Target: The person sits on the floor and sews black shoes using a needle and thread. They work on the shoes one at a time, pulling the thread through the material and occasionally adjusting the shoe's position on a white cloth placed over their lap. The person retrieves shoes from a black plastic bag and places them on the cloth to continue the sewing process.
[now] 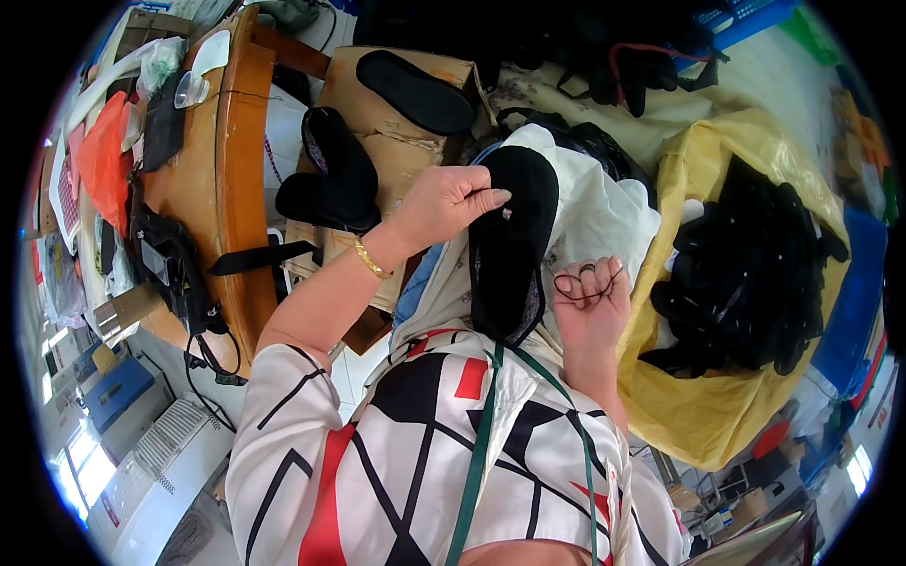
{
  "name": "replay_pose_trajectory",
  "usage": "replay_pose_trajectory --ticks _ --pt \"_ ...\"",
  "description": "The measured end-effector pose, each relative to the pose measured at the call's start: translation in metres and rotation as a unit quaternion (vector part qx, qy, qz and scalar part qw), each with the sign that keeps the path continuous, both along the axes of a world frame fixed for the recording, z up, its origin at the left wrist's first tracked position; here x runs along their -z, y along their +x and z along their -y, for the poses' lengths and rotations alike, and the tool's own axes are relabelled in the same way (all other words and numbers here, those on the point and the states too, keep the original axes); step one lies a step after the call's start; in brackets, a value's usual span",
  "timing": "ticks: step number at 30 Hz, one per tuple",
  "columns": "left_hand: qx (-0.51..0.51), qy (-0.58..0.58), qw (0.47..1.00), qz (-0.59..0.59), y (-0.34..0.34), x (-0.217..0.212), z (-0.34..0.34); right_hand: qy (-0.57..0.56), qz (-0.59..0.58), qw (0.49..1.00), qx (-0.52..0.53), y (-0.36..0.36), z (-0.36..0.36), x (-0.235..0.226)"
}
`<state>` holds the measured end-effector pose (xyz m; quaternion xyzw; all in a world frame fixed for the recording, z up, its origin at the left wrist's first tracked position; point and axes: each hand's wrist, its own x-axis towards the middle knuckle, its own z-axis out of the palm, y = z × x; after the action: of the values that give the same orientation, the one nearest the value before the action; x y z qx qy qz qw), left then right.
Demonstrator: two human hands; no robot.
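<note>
My left hand (451,201) pinches the top edge of a black shoe insole (512,247) that stands upright over my lap, fingertips on its upper left side. A gold bracelet sits on that wrist. My right hand (591,300) is just right of the insole's lower half, fingers curled around a loop of thin dark elastic cord (578,281). A white cloth (604,212) lies behind the insole.
A yellow sack (717,415) full of black pieces (746,274) sits to my right. More black insoles (340,179) lie on a cardboard box (396,132) ahead. A wooden table (226,179) with bags and a cable stands at left.
</note>
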<state>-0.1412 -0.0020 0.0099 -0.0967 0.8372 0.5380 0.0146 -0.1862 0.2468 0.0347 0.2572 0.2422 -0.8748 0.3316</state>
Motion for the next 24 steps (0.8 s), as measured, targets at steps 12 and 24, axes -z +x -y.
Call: replay_pose_trajectory --ticks 12,24 --pt "0.0 -0.23 0.958 -0.172 0.004 -0.027 -0.017 0.407 -0.362 0.822 -0.162 -0.003 -0.083 0.019" --pt "0.016 -0.34 0.94 -0.023 -0.007 -0.05 -0.056 0.439 -0.331 0.828 -0.112 -0.005 -0.074 -0.002"
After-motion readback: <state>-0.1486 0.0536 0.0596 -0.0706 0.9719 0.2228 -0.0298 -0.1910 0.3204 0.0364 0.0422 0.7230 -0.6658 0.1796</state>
